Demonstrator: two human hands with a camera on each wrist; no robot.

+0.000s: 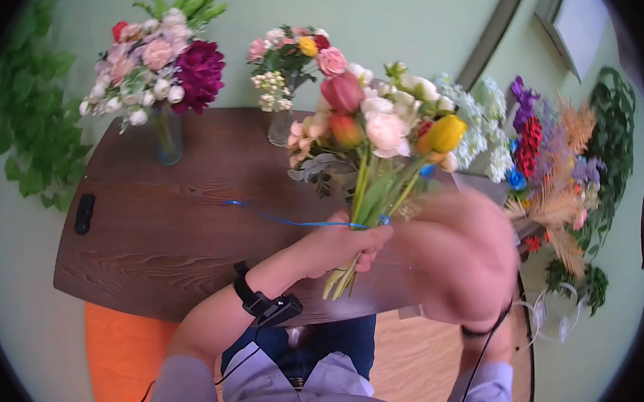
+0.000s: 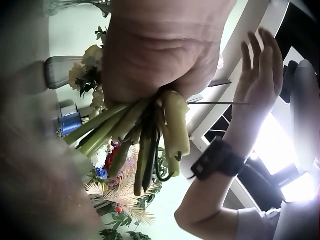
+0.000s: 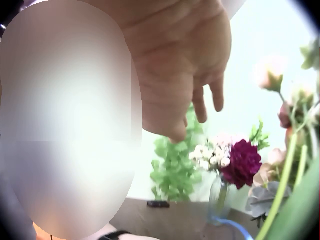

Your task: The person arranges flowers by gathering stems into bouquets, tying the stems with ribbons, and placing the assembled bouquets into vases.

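Note:
My left hand (image 1: 345,247) grips the green stems of an artificial flower bouquet (image 1: 385,127) with tulips and pale blossoms, held upright over the table. A thin blue ribbon (image 1: 309,223) lies around the stems just above the hand, and its loose end trails left. The cut stem ends (image 2: 145,150) stick out below the left palm. My right hand (image 1: 463,246) is beside the bouquet on the right, blurred in the head view. In the left wrist view this right hand (image 2: 262,70) has extended fingers, and the right wrist view shows nothing in its palm.
On the brown table (image 1: 135,234), a glass vase (image 1: 165,143) of pink and purple flowers stands back left, a smaller vase (image 1: 280,128) near the middle. A black object (image 1: 84,214) lies at the left edge. Colourful flowers (image 1: 528,140) crowd the right side.

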